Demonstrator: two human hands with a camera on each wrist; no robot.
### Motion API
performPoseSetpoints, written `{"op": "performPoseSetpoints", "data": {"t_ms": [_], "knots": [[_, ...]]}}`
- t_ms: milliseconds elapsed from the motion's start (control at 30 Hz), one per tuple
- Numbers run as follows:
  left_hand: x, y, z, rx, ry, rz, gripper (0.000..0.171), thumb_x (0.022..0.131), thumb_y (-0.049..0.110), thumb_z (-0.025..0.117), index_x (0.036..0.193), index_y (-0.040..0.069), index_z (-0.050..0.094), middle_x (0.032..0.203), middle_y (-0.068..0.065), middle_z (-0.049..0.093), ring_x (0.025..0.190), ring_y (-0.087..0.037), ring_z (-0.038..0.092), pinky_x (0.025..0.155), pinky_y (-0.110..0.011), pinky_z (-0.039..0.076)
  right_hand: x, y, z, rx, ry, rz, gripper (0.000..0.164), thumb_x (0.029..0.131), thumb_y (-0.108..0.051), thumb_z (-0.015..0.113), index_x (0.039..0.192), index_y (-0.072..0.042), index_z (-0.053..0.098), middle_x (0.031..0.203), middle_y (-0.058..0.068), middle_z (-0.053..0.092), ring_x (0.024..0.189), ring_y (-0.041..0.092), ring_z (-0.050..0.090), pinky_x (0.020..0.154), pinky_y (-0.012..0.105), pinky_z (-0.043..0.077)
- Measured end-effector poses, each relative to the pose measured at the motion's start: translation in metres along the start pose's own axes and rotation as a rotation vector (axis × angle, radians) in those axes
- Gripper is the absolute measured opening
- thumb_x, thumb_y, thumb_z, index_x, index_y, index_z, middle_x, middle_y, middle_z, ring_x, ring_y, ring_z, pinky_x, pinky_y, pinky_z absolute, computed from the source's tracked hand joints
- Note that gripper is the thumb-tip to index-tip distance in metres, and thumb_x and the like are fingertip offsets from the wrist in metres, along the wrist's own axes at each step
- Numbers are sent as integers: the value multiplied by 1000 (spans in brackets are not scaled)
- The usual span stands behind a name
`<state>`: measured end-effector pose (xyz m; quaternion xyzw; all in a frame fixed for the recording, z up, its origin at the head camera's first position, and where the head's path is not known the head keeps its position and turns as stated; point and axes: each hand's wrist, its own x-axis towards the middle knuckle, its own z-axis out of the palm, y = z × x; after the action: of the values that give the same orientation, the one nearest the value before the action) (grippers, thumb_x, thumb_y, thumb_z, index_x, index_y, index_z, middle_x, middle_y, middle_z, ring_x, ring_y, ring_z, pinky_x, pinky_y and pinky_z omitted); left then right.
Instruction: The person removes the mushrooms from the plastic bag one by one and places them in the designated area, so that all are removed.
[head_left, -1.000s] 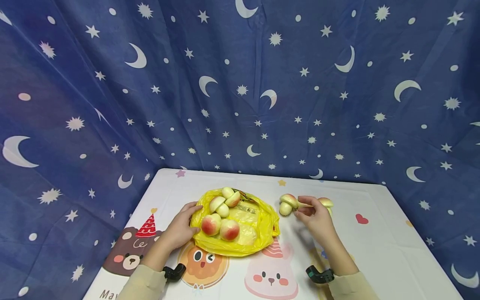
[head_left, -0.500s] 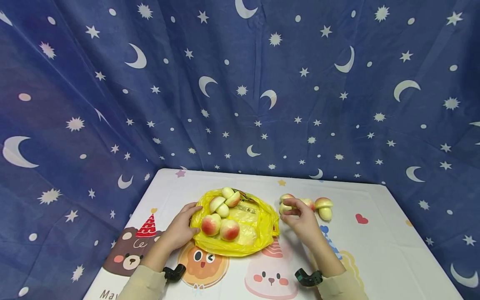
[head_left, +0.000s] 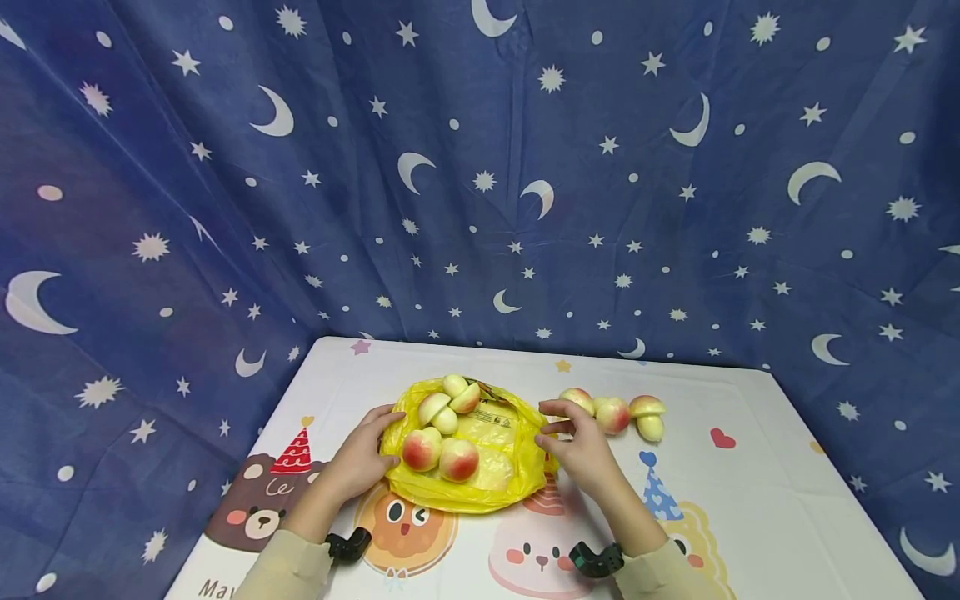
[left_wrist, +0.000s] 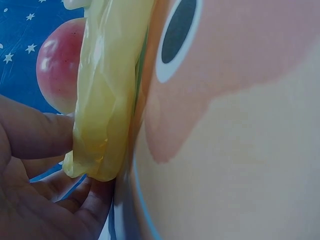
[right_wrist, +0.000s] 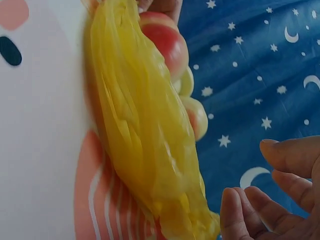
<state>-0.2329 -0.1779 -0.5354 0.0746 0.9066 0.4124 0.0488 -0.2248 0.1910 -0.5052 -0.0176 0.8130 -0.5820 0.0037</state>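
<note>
A yellow plastic bag [head_left: 480, 498] lies spread on the table with its mouth facing up. Several cream mushroom-shaped pieces [head_left: 459, 460] with red-tinged caps rest in it. My left hand [head_left: 360, 457] holds the bag's left side; in the left wrist view its thumb [left_wrist: 47, 132] meets the yellow plastic [left_wrist: 107, 100] and the fingers curl at its edge. My right hand [head_left: 581, 446] is at the bag's right rim, with thumb and fingers apart. The right wrist view shows these fingers [right_wrist: 265, 210] beside the bag's end, holding nothing.
Three more mushroom-shaped pieces lie in a row right of the bag: one [head_left: 576, 397] partly behind my right hand, one [head_left: 613, 415] in the middle and one [head_left: 649, 407] at the right. The printed white tablecloth [head_left: 780, 483] ends at a blue starry curtain [head_left: 570, 208].
My right hand has moved left, from beside the row of mushroom-shaped pieces to the bag's right rim, uncovering the middle and right pieces. The left hand and the bag have stayed put.
</note>
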Motion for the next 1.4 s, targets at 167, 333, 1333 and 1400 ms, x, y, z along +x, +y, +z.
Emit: {"op": "performPoseSetpoints", "data": {"t_ms": [167,333,1333,1400], "knots": [[0,0,0,-1,-2,-4,71,88,-3,74,155,4,55,171,-17,37,156,-46,42,128,-59,37,0,0,12,-3,-19,4,53,89,5,79,139,-5,66,141,13,66,112,27,71,82,24,66],[1,0,1,-2,-2,-1,71,87,-2,74,155,4,55,171,-17,38,156,-46,43,128,-59,38,-2,-3,22,19,-51,-3,51,89,5,80,136,-10,69,142,15,66,112,25,72,84,26,66],[0,1,0,-9,-2,-10,70,88,-3,74,155,4,55,171,-17,38,156,-46,42,127,-60,38,-1,-10,74,-19,-256,-26,55,93,-12,82,144,-12,63,147,14,64,130,36,67,100,42,65],[0,2,0,-11,-2,-10,70,88,-3,74,155,4,55,171,-17,38,156,-46,42,127,-59,38,-1,-8,77,-23,-259,-23,54,93,-13,82,144,-13,63,146,13,64,131,36,66,102,45,64]]}}
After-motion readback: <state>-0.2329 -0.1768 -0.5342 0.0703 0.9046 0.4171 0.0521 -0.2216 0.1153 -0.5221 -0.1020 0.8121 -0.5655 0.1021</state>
